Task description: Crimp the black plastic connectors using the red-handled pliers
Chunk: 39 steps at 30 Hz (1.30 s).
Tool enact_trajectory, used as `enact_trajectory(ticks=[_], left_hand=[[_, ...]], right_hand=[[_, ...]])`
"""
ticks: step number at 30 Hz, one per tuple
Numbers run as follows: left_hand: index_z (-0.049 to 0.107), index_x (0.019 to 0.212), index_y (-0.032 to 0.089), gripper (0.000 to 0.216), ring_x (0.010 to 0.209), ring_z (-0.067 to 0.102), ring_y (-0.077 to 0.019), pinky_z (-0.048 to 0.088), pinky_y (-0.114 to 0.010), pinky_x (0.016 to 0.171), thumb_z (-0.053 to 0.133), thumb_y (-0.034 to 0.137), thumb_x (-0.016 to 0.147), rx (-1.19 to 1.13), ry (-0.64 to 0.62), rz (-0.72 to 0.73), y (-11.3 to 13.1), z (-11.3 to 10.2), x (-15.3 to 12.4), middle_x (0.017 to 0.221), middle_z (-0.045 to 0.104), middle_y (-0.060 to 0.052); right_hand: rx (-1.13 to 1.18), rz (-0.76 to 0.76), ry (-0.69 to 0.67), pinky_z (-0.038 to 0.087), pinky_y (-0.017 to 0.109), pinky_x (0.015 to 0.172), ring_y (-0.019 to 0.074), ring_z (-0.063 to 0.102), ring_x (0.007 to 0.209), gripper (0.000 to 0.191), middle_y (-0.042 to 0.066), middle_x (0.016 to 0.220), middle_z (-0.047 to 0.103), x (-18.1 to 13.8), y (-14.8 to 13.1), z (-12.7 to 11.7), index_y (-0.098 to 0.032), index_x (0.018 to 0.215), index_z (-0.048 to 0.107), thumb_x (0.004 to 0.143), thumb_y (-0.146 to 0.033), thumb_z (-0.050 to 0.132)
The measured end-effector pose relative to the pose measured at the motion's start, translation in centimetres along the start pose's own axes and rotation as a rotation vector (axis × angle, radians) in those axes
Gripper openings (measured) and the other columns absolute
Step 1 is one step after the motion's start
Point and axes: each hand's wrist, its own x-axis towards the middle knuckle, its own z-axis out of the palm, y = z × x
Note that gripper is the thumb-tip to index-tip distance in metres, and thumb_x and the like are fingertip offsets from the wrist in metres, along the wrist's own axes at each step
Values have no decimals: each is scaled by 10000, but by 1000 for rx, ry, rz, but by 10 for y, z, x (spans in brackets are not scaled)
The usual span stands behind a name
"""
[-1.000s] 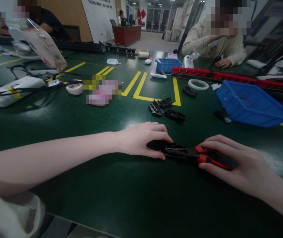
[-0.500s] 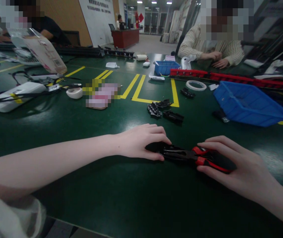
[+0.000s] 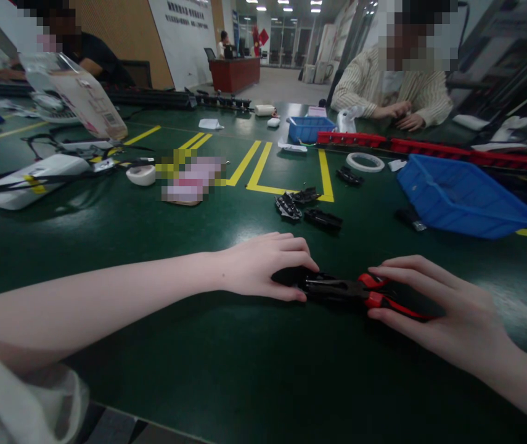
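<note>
My right hand is wrapped round the red and black handles of a pair of pliers low over the green table. The pliers' dark jaws point left, onto a black part. My left hand grips that black part between thumb and fingers. Much of the part lies hidden under the fingers and jaws, so its exact kind does not show. Just beyond my hands, several similar black parts rest on the table.
A blue bin stands at the right, with a roll of tape beside it. A smaller blue basket and a red rail lie farther back. At left are a phone and a white device. A person sits opposite.
My hands keep the same hold on the pliers and the black part. Only a slight shift of the camera view shows.
</note>
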Motion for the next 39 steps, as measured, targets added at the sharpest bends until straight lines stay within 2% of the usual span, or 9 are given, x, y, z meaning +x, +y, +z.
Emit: enact_trajectory(ticks=[14, 24, 29, 34, 36, 39], left_hand=[[592, 1151, 130, 405, 970, 559, -210, 430, -317, 834, 682, 360, 829, 2, 19, 4, 1, 2, -1, 1101, 602, -95], [614, 1099, 136, 382, 932, 564, -192, 437, -288, 790, 710, 355, 801, -24, 35, -26, 1, 2, 0, 1035, 609, -74], [609, 1081, 132, 375, 914, 559, -189, 434, -295, 788, 711, 354, 797, -23, 20, -40, 2, 0, 0, 1018, 605, -68], [599, 1099, 133, 384, 917, 557, -190, 434, -298, 788, 702, 360, 806, -29, 21, -30, 1, 1, -1, 1028, 601, -68], [597, 1097, 140, 379, 913, 557, -190, 436, -298, 783, 697, 364, 809, -31, 21, -30, 1, 1, -1, 1027, 602, -68], [595, 1097, 143, 377, 913, 560, -194, 438, -301, 783, 696, 363, 809, -25, 21, -36, 1, 1, -1, 1031, 603, -72]], right_hand=[[-27, -118, 21, 552, 254, 628, 168, 646, 815, 320, 80, 994, 615, 5, 0, 0, -194, 1095, 574, 854, -402, 607], [-73, -151, 30, 553, 292, 648, 187, 633, 833, 347, 96, 1005, 605, 8, -2, 1, -175, 1102, 567, 843, -400, 621], [8, -48, -2, 559, 313, 717, 200, 630, 906, 352, 82, 1054, 608, 7, -2, 4, -220, 1123, 558, 837, -413, 626], [-31, -49, -46, 555, 388, 765, 241, 618, 959, 498, 89, 1088, 631, 8, -1, 6, -215, 1160, 530, 775, -497, 671], [-55, -54, -68, 554, 385, 744, 239, 615, 941, 504, 88, 1069, 635, 8, 0, 6, -211, 1179, 519, 780, -481, 668], [-98, -93, -33, 534, 411, 791, 254, 589, 1001, 487, 107, 1113, 614, 8, 1, 6, -206, 1248, 494, 827, -412, 628]])
